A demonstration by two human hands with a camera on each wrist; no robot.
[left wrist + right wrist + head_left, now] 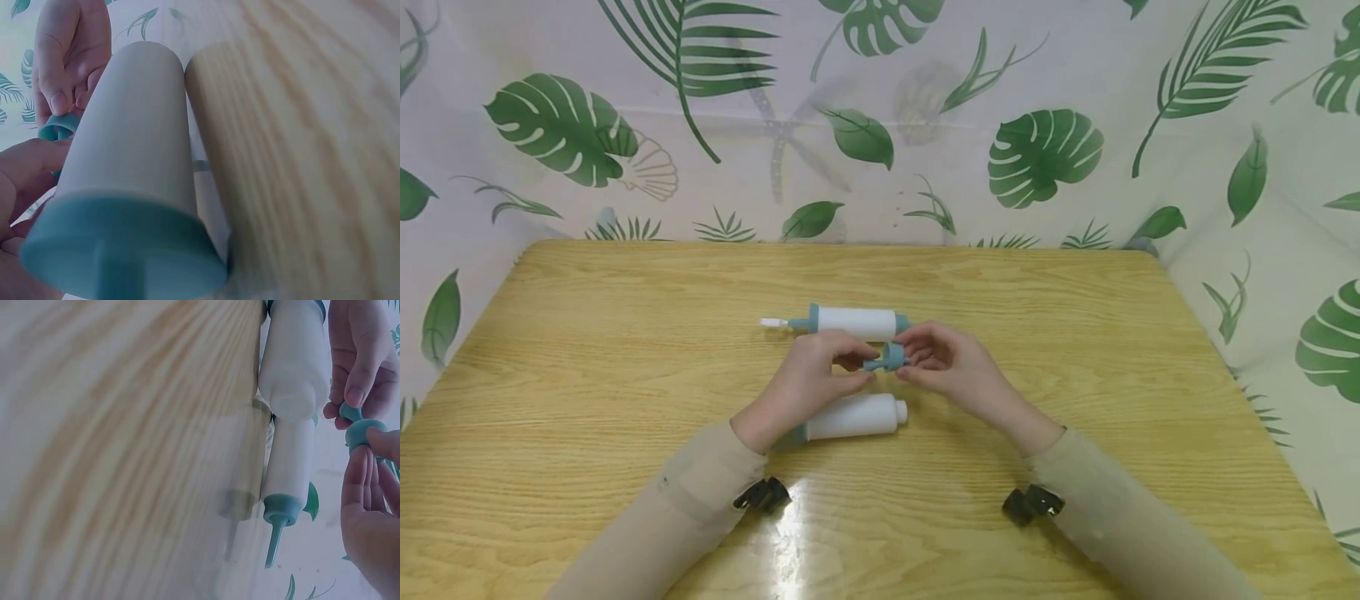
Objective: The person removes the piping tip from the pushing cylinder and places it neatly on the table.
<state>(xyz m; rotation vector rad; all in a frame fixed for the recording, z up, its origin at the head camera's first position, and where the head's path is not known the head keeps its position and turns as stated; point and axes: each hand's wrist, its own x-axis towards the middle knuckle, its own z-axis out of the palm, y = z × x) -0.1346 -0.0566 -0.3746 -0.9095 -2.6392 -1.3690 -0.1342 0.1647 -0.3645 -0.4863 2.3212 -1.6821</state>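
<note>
Both hands hold a small teal nozzle cap [892,357] above the table. My left hand [816,371] pinches its narrow, rounded end [351,412] between thumb and fingers. At the wider collar, my right hand [951,362] grips with thumb and fingertips. Just below the hands lies a white syringe-like tube [853,416], its bare neck [901,412] pointing right and a teal flange [125,244] at its left end. Behind the hands, a second white tube [856,322] has a teal nozzle [281,512] on its right end, partly hidden by the right hand.
From the second tube's left end sticks a teal rod with a white tip [772,322]. The wood-grain table [625,317] extends around both tubes. A leaf-printed cloth [925,183] hangs behind the table. Each sleeve carries a black wrist camera [1033,503].
</note>
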